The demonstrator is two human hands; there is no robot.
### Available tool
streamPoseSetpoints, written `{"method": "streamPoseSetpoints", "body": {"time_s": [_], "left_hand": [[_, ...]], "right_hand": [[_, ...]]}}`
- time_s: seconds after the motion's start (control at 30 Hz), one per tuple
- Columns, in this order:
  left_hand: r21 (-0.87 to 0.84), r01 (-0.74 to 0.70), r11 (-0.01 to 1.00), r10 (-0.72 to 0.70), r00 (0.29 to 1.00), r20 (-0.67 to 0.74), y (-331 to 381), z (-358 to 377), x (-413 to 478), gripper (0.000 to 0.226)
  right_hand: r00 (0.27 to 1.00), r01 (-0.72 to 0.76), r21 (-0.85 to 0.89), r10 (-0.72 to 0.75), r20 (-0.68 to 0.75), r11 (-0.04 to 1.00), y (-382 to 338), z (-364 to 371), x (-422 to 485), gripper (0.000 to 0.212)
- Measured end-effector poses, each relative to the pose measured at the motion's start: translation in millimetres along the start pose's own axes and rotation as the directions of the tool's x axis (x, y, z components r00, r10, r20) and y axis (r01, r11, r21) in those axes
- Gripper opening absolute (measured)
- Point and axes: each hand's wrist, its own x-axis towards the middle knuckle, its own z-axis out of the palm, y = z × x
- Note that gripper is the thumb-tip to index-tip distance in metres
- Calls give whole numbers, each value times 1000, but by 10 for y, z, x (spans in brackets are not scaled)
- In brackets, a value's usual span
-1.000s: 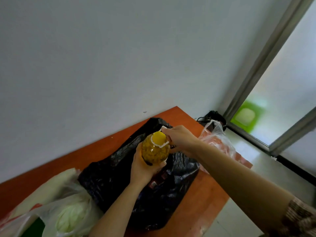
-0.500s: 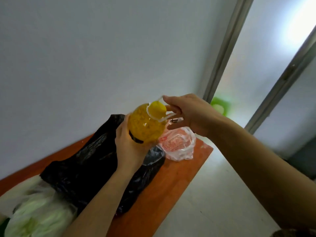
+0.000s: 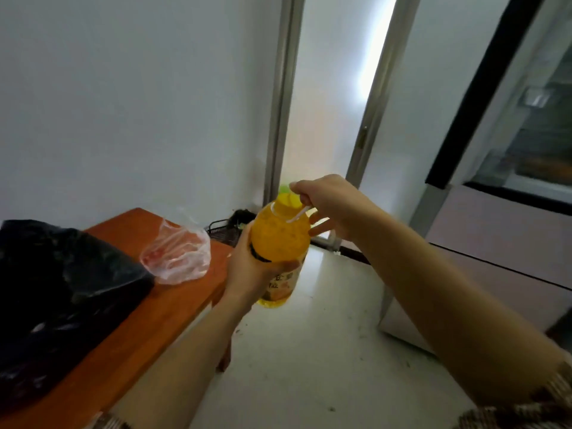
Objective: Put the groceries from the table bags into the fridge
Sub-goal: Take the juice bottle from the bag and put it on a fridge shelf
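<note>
A yellow oil bottle (image 3: 280, 239) with a yellow cap and a white carry handle hangs in the air past the table's right end, over the floor. My left hand (image 3: 252, 267) wraps its body from the left and below. My right hand (image 3: 328, 204) pinches the white handle at the bottle's neck. On the orange-brown table (image 3: 173, 308) lie a black plastic bag (image 3: 62, 289) and a small clear bag (image 3: 178, 253) with something red inside. The fridge (image 3: 507, 230) stands at the right, pale pink lower doors shut.
A sliding door frame (image 3: 281, 97) with a bright gap lies ahead. A black wire basket (image 3: 229, 230) sits on the floor by the wall. White floor tiles (image 3: 309, 351) stretch between the table and the fridge.
The view has swung right, from the table toward the doorway and fridge. The bottle, still held in both hands, has left the black bag and now hangs beyond the table edge.
</note>
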Motion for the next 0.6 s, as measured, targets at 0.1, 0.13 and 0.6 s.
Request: {"method": "streamPoseSetpoints", "body": {"time_s": [0.1, 0.13, 0.6], "left_hand": [[-46, 99, 994, -89, 979, 182, 49, 734, -42, 84], [-57, 136, 989, -119, 963, 240, 63, 976, -24, 84], [-17, 552, 834, -385, 604, 698, 75, 4421, 846, 69]], "right_hand": [[991, -93, 28, 95, -91, 995, 382, -601, -5, 24], [985, -115, 37, 119, -126, 993, 494, -790, -6, 25], [773, -312, 244, 394, -497, 918, 1885, -3688, 835, 26]]}}
